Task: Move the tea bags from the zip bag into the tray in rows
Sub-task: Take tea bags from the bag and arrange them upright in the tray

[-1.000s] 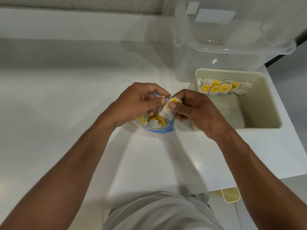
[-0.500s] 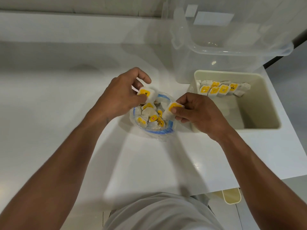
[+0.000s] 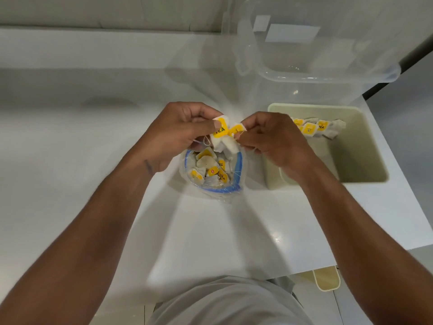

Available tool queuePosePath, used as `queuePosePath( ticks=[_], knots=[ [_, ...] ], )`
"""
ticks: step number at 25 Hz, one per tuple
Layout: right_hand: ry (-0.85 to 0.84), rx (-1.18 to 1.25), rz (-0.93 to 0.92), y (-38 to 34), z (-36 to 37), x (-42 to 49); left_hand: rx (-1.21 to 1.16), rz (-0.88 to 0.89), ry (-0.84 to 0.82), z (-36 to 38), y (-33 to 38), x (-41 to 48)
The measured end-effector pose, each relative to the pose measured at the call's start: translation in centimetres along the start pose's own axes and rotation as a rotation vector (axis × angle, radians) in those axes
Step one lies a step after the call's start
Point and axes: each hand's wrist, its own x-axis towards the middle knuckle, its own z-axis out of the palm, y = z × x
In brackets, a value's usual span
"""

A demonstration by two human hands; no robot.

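A clear zip bag [image 3: 212,192] with a blue rim is seen standing open on the white table [image 3: 82,172]. Many tea bags [image 3: 210,171] with yellow tags are piled loosely inside it.

Just above the zip bag, 2 more are held up. The first tea bag [image 3: 220,132] is pinched by the left hand [image 3: 178,134]. The thumb is pressed on its yellow tag, which is marked TEA, and the other fingers are curled behind it. The second tea bag [image 3: 237,130] is pinched by the right hand [image 3: 274,141], whose fingers are curled tight at its edge. These 2 are crossed and are touching each other. A thin white string [image 3: 206,140] is looped under the left thumb.

Just to the right of the zip bag, a cream tray [image 3: 367,160] is set on the table. A row of tea bags [image 3: 316,129] is laid along its back wall, farther back than the zip bag. Part of this row is hidden by the right hand, so the number cannot be told.

Behind the zip bag and to its right, a big clear box [image 3: 316,66] is placed right behind the tray. In front of the zip bag, a grey shirt [image 3: 229,301] is seen.
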Motion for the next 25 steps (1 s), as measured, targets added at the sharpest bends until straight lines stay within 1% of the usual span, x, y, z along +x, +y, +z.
queuePosePath(
  ticks=[2, 3, 6, 8, 12, 17, 19, 20, 22, 24, 25],
  knots=[
    [-0.055, 0.032, 0.057, 0.2, 0.2, -0.1, 0.073, 0.020, 0.077, -0.2, -0.1, 0.1],
    [-0.074, 0.042, 0.058, 0.2, 0.0, -0.3, 0.112, 0.022, 0.105, -0.4, -0.2, 0.1],
    [-0.065, 0.004, 0.024, 0.3, -1.0, -0.8, 0.201, 0.043, 0.111, -0.6, -0.1, 0.4],
    [-0.056, -0.039, 0.009, 0.4, -1.8, -1.0, 0.252, 0.083, 0.086, -0.3, 0.5, 0.5],
    [-0.019, -0.107, 0.010, 0.8, -4.9, -1.7, 0.304, 0.150, -0.025, 1.8, 2.6, 1.5],
    [0.053, -0.209, 0.025, 1.9, -10.8, -3.1, 0.398, 0.244, -0.122, 7.1, 5.2, 4.0],
    [0.095, -0.251, 0.007, 2.7, -13.8, -3.4, 0.429, 0.287, -0.125, 9.5, 6.3, 5.4],
    [0.128, -0.269, -0.004, 3.2, -15.4, -3.3, 0.485, 0.317, -0.099, 10.7, 6.9, 6.3],
    [0.220, -0.363, -0.025, 4.8, -19.6, -2.9, 0.702, 0.362, 0.009, 14.3, 8.2, 8.4],
    [0.303, -0.544, -0.029, 6.3, -22.9, -2.1, 0.917, 0.373, 0.155, 17.4, 9.2, 9.7],
    [0.329, -0.620, -0.021, 7.0, -23.8, -1.6, 0.979, 0.388, 0.200, 18.4, 9.3, 10.4]
  ],
)
